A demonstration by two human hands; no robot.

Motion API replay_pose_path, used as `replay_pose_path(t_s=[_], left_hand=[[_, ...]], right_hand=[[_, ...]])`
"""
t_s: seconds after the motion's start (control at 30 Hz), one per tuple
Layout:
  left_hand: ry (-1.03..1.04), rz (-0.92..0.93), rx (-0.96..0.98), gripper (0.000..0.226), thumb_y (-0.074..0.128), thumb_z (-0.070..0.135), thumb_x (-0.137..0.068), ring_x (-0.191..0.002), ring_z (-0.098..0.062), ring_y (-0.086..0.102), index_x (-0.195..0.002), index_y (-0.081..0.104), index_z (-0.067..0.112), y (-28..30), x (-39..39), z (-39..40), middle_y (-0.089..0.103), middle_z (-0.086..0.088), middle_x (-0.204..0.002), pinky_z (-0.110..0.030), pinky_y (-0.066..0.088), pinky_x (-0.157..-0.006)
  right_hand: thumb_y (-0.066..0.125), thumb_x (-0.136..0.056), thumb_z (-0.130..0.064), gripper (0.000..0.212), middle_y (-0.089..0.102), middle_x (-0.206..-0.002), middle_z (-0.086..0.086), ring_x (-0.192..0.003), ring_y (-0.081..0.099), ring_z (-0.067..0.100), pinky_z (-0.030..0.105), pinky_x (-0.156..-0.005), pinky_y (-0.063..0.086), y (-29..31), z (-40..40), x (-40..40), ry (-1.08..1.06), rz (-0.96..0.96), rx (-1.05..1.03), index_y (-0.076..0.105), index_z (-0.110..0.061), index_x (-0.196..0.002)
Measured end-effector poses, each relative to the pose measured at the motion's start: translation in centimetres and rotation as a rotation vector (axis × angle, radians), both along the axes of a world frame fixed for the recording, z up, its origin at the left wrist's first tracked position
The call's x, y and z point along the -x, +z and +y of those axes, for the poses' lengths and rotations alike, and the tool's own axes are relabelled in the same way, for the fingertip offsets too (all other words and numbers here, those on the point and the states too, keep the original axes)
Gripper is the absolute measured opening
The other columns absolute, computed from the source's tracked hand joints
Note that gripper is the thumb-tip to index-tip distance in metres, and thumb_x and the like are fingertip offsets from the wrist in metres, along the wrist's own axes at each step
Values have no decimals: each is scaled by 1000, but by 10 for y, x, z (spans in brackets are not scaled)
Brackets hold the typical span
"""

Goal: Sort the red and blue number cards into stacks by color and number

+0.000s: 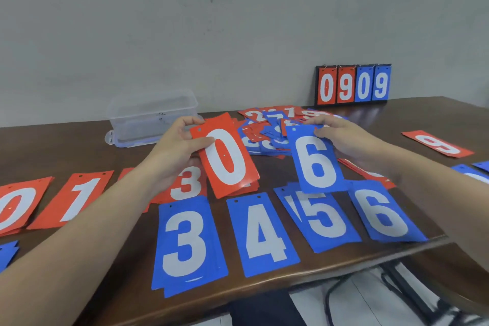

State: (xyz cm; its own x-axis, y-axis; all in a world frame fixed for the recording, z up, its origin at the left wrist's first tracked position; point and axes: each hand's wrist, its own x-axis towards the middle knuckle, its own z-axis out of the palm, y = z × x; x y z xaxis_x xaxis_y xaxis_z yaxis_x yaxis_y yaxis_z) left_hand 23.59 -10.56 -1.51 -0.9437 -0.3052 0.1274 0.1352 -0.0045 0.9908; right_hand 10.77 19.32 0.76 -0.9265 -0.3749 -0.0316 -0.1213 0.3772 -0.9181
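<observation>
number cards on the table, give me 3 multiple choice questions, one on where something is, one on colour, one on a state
1. Where does the scoreboard stand?
A. at the back of the table against the wall
B. inside the plastic box
C. at the near table edge

2. What colour is the 0 card in the left hand?
A. blue
B. red
C. green

3. What is the right hand doing?
A. resting flat on the table
B. holding the blue 6 card by its top
C. hanging idle, holding nothing

Answers:
1 A: it leans upright at the wall, reading 0909.
2 B: a white 0 on red.
3 B: fingers pinch the card's upper edge, above the blue 6 stack.
</observation>
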Motion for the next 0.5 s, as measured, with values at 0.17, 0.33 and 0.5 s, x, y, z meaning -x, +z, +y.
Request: replay_pose_path(t_s=[0.17,0.33,0.5], left_hand=[[-72,-27,5,33,68,2,-91,-88,-21,75,-113,52,21,2,17,31,75,-8,-104,-31,61,-64],[-164,-74,48,36,70,6,-91,-92,-21,75,-117,53,23,1,34,67,76,-6,-106,-34,61,-70],[-250,-123,91,36,68,11,-93,-96,-18,74,-122,59,29,2,43,91,77,-2,-106,-32,62,-74]], right_hand=[[56,-102,-24,13,78,-93,4,-82,76,21,39,-71,59,3,52,-2,-99,3,-116,62,-30,-110],[60,-98,-18,25,75,-104,7,-87,76,22,47,-80,61,-8,96,-12,-97,24,-186,58,-30,-120],[69,-93,-15,27,74,-110,1,-98,72,18,47,-93,56,-26,118,-21,-95,43,-287,64,-29,-115]])
